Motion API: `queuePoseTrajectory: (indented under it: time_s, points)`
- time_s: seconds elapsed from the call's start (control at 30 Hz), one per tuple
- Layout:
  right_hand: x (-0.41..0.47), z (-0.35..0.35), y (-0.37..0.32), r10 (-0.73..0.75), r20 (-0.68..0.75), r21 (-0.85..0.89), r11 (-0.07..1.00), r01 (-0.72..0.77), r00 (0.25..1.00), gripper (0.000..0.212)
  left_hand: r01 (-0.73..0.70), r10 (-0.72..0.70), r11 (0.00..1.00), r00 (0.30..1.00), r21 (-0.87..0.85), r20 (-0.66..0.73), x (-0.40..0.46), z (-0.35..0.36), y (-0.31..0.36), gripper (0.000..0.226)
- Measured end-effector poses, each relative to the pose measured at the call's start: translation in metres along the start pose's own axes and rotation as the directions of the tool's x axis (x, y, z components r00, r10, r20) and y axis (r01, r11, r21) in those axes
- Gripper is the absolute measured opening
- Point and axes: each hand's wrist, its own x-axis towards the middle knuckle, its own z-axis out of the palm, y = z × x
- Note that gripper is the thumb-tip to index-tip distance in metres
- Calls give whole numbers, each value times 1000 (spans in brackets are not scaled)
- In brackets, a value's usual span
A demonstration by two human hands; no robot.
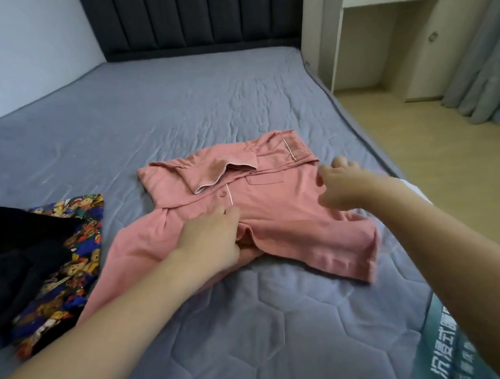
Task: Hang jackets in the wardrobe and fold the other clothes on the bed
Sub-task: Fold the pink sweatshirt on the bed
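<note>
A pink pyjama shirt [276, 217] with white piping, a chest pocket and a button lies spread on the grey quilted bed [175, 120], partly folded, collar away from the person. The left hand [214, 241] rests on the shirt's middle just below the button, its fingers [229, 214] curled and pinching the fabric at the front placket. The right hand [343, 183] hovers at the shirt's right shoulder, fingers loosely bent; whether they grip cloth cannot be told. Left of the left fingers lie a bear-print garment [67, 268] and a black garment [10, 252] overlapping it. Below the right forearm, a teal label [447, 350] on the mattress edge bears white Chinese characters, too blurred to read.
</note>
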Motion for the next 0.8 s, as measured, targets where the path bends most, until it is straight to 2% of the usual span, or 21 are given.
queuePoseTrajectory:
  time_s: [0.03, 0.07, 0.1, 0.13, 0.17, 0.2, 0.23, 0.3, 0.37, 0.4, 0.47, 0.53, 0.6, 0.63, 0.73, 0.8]
  points:
    - [-7, -7, -16, -73, 109, 111, 992, 61, 991, 60, 48, -50, 997, 998, 52, 36, 4, 2, -12, 57]
    - [-9, -7, -30, -112, 274, 219, 974, 52, 955, 73, 88, -95, 992, 993, 90, 76, 7, 5, -22, 65]
    - [-14, -1, -45, -149, 413, 248, 968, 47, 898, 89, 121, -131, 988, 986, 97, 100, 9, 8, -31, 66]
    - [-19, 13, -59, -156, 495, 166, 983, 83, 855, 102, 145, -153, 986, 982, 79, 110, 12, 14, -40, 62]
    - [-24, 31, -69, -151, 501, 46, 988, 149, 852, 109, 172, -176, 984, 978, 39, 115, 15, 20, -49, 55]
    - [-28, 46, -77, -153, 446, -47, 980, 194, 882, 111, 208, -205, 978, 970, -10, 134, 17, 22, -56, 50]
    - [-28, 55, -83, -157, 396, -71, 977, 200, 905, 106, 239, -227, 970, 958, -52, 174, 19, 23, -61, 49]
    - [-21, 57, -86, -190, 333, -30, 977, 212, 923, 80, 251, -221, 966, 926, -63, 308, 17, 21, -69, 47]
    - [-11, 46, -79, -215, 288, -89, 964, 250, 933, 52, 225, -200, 974, 872, -3, 447, 12, 15, -72, 31]
    - [-6, 42, -73, -210, 273, -141, 957, 255, 939, 43, 208, -193, 978, 861, 20, 471, 12, 15, -73, 24]
    - [5, 38, -62, -162, 274, -239, 943, 230, 948, 36, 190, -169, 982, 895, -9, 413, 16, 19, -82, 23]
    - [18, 36, -55, -90, 267, -306, 936, 173, 960, 36, 224, -191, 967, 952, -123, 238, 25, 21, -93, 22]
    - [38, 27, -55, -15, 216, -391, 915, 101, 976, 38, 268, -257, 948, 963, -170, 85, 33, 16, -101, 27]
    - [48, 20, -56, 20, 184, -428, 902, 62, 983, 39, 296, -289, 946, 955, -136, 70, 37, 12, -105, 30]
    - [82, -5, -57, 100, 159, -514, 858, -4, 982, 42, 374, -378, 926, 915, 56, 143, 54, 3, -110, 39]
    - [104, -24, -56, 130, 138, -552, 833, -33, 982, 45, 398, -407, 913, 907, 94, 110, 69, -9, -115, 40]
